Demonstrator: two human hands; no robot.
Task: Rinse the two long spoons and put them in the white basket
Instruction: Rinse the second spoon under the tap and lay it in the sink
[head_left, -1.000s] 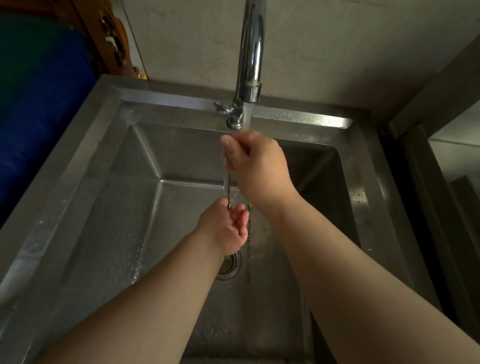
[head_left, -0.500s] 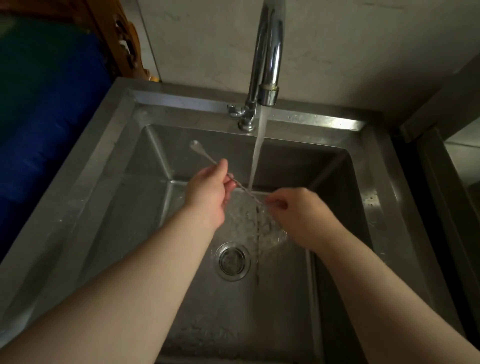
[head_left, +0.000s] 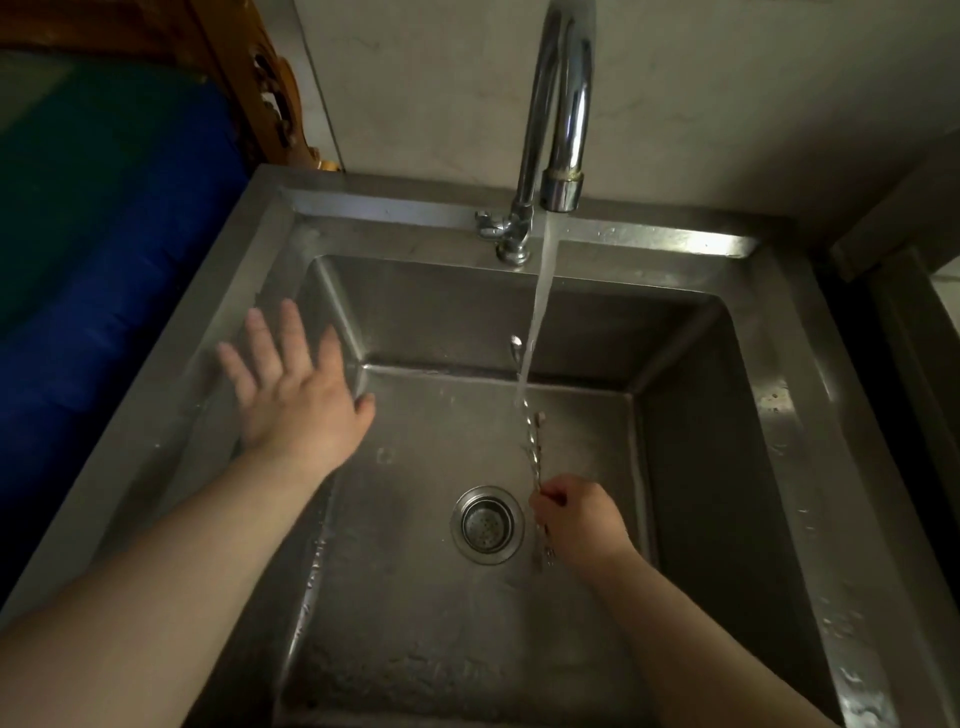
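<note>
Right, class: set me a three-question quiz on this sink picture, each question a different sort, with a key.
1. True or false: the left hand grips a spoon.
2. Which hand holds the long spoons under the water stream? A) left B) right C) both
3. Fill in: the water falls from the ___ into the steel sink, whose drain strainer sits beside the right hand.

Key: 1 false, it is open and empty; 2 B; 3 faucet.
</note>
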